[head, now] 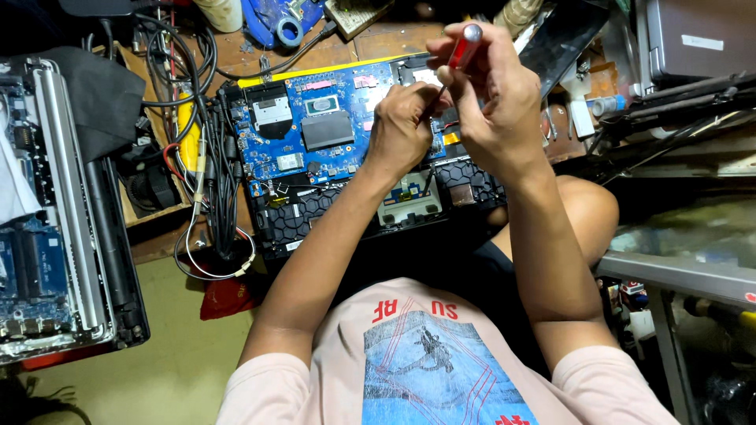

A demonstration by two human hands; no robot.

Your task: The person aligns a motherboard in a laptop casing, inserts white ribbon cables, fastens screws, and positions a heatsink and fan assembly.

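An opened laptop base (293, 214) lies on the wooden bench in front of me, its blue circuit board (293, 134) exposed. My right hand (492, 102) grips a red-handled screwdriver (465, 46) held upright over the board's right part. My left hand (400, 130) is closed around the lower part of the screwdriver's shaft, resting on the board. The tip is hidden behind my fingers.
Another opened laptop (55, 236) lies at the left, partly under a dark cloth (98, 90). Black cables (213, 157) and a yellow tool (187, 126) run beside the board. Blue tape dispenser (276, 20) at the back. A grey case (697, 39) and cluttered shelf stand on the right.
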